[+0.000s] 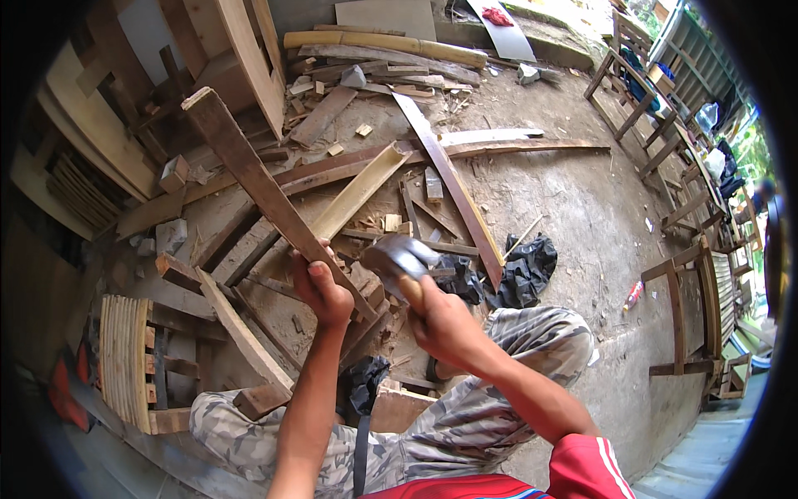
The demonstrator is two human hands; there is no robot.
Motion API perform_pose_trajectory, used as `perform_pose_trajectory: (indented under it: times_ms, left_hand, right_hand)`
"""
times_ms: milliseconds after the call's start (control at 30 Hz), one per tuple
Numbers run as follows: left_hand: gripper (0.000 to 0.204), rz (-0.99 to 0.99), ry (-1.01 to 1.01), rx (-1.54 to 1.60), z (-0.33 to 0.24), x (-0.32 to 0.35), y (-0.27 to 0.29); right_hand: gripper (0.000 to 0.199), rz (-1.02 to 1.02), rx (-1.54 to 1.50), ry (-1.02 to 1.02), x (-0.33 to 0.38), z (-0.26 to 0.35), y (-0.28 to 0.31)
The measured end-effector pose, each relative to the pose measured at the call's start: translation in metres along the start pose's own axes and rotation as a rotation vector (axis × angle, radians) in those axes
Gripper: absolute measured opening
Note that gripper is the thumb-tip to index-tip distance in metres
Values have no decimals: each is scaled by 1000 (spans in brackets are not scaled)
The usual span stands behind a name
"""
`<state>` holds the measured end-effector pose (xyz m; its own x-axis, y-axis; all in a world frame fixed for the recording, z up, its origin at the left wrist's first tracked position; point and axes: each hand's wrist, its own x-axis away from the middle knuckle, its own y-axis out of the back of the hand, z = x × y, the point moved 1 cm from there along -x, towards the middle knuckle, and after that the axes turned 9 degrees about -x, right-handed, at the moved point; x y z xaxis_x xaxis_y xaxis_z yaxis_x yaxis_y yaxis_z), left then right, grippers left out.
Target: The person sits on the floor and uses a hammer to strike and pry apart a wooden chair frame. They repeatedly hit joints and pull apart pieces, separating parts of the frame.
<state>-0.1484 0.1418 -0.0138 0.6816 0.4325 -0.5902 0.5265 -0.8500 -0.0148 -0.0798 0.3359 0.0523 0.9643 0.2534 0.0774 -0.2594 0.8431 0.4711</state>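
My left hand (326, 295) is wrapped round the lower part of a long brown wooden board (259, 185), which slants up toward the far left. In my right hand (449, 331) is a hammer (399, 256), gripped by its wooden handle. The metal hammer head is slightly blurred and hangs just right of the board's lower end, apart from my left fingers. Below the board's end lie short wood blocks and scraps (370, 287), partly hidden by my hands. A black plastic bag (529, 270) lies crumpled beyond my right hand.
Long planks (449, 179) and a pale split bamboo length (362, 191) lie across the floor ahead. Scrap wood (391, 66) is heaped at the back. A slatted wooden piece (125, 362) stands at left, wooden frames (694, 291) at right. A red bottle (634, 296) lies nearby.
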Motion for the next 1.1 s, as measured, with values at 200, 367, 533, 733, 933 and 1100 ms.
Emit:
perform_pose_trajectory:
  times_ms: [200,367,533,733,933,1100]
  left_hand:
    - [55,13,0,56,0,4,0]
    - [59,2,7,59,-1,3,-6]
    - [58,35,-17,81,0,2,0]
    - [54,7,-34,94,-2,0,-2]
    - [56,33,15,141,-8,2,-5]
    - [61,25,32,161,0,3,2]
  right_hand:
    - [26,1,53,2,-8,-4,9]
    - [28,139,77,-6,-5,-21,1]
    - [25,41,-38,14,-5,15,11]
    - [23,167,129,-70,-16,-13,7]
    - [26,55,14,-34,-3,-14,-1]
    - [26,101,79,-66,-8,-2,8]
